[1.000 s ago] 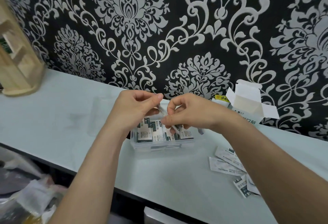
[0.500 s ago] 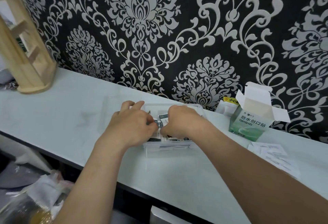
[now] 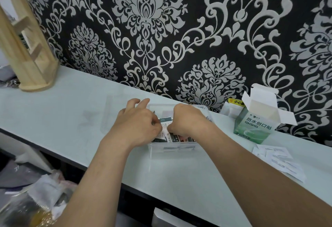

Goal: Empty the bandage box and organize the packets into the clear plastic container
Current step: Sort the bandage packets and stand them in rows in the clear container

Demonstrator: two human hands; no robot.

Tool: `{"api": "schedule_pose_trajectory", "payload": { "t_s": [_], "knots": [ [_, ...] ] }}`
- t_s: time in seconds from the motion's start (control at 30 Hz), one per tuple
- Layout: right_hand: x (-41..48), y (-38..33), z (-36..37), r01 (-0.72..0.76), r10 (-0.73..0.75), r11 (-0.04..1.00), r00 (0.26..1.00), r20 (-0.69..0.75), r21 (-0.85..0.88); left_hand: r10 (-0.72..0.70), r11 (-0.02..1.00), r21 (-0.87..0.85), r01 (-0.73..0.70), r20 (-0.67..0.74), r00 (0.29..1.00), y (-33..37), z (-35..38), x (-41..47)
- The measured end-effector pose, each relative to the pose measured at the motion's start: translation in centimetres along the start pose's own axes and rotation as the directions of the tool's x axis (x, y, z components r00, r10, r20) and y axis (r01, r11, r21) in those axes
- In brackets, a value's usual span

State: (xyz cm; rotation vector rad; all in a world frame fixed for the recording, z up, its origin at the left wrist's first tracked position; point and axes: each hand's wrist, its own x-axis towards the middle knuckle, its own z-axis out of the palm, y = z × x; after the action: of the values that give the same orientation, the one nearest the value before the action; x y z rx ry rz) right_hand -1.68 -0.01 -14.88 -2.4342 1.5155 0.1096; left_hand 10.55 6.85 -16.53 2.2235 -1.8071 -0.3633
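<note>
Head view: filling the clear plastic container (image 3: pixel 179 152).
Left hand (image 3: pixel 138 128) and right hand (image 3: pixel 188 122), fingers curled, pinch a white bandage packet (image 3: pixel 166 128) inside it; forcing it between neighbours could crumple it.

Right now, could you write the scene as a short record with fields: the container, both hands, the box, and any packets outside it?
clear plastic container: open, on the table
packets: packed inside the container
left hand: at the packets, two fingers stretched over the container's far rim; grip hidden
right hand: fingers curled down onto the packets
bandage box: upright, flaps open, right of the container, apart from it
loose packets: flat on the table, in front of the box
task state: not finished
</note>
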Motion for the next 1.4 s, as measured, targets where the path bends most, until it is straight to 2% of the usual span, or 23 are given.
{"api": "schedule_pose_trajectory", "payload": {
  "t_s": [0.17, 0.43, 0.53, 0.63, 0.7, 0.8, 0.87, 0.97, 1.03, 1.13, 1.2, 1.3, 1.4],
  "knots": [
    [0.0, 0.3, 0.0, -0.019, 0.019, 1.0, 0.999, -0.033, 0.0, 0.068, 0.997, 0.025, -0.066, -0.081, 0.994, 0.0, -0.1, 0.0],
    [0.1, 0.6, 0.3, -0.013, 0.016, 0.994, 0.999, -0.029, 0.107, 0.039, 0.996, 0.08, -0.044, 0.07, 0.997, 0.5, 0.2, 0.3],
    [-0.1, 0.9, 0.3, 0.003, 0.003, 0.992, 0.999, -0.048, 0.125, 0.033, 0.996, 0.075, -0.038, 0.07, 0.997, 0.5, 0.1, 0.3],
    [-0.4, 1.5, -0.1, 0.031, -0.007, 0.978, 0.993, -0.118, 0.205, 0.056, 0.996, 0.064, -0.054, -0.033, 0.998, 0.4, 0.0, 0.2],
    [-1.2, 2.3, -0.9, 0.05, -0.003, 0.958, 0.987, -0.162, 0.282, 0.113, 0.994, 0.026, -0.11, -0.204, 0.972, 0.6, -0.2, 0.1],
    [-3.4, 4.1, -2.9, 0.09, -0.017, 0.908, 0.984, -0.177, 0.41, 0.234, 0.946, -0.087, -0.311, -0.479, 0.846, 2.3, -0.3, -0.3],
    [-5.1, 5.7, -4.1, 0.11, -0.02, 0.867, 0.982, -0.187, 0.485, 0.315, 0.899, -0.119, -0.422, -0.495, 0.81, 4.4, 0.2, -1.0],
    [-7.6, 9.2, -5.6, 0.085, 0.015, 0.835, 0.984, -0.176, 0.544, 0.43, 0.846, -0.15, -0.512, -0.376, 0.821, 8.5, 1.6, -2.4],
    [-8.9, 11.4, -6.3, 0.04, 0.033, 0.85, 0.991, -0.128, 0.525, 0.485, 0.834, -0.166, -0.526, -0.232, 0.843, 10.9, 2.8, -3.1],
    [-10.5, 15.0, -6.4, -0.061, 0.084, 0.903, 0.996, -0.036, 0.426, 0.558, 0.827, -0.086, -0.556, 0.003, 0.83, 13.7, 4.8, -3.6],
    [-11.8, 17.8, -5.8, -0.138, 0.142, 0.933, 0.99, 0.013, 0.332, 0.59, 0.806, -0.04, -0.59, 0.142, 0.795, 15.9, 6.3, -3.8],
    [-12.7, 20.8, -4.1, -0.209, 0.19, 0.962, 0.975, 0.115, 0.178, 0.55, 0.813, 0.015, -0.582, 0.308, 0.776, 17.5, 8.4, -3.8],
    [-13.1, 23.5, -2.0, -0.256, 0.239, 0.964, 0.954, 0.181, 0.072, 0.489, 0.817, 0.098, -0.568, 0.404, 0.773, 18.5, 10.2, -3.2]
  ]
}}
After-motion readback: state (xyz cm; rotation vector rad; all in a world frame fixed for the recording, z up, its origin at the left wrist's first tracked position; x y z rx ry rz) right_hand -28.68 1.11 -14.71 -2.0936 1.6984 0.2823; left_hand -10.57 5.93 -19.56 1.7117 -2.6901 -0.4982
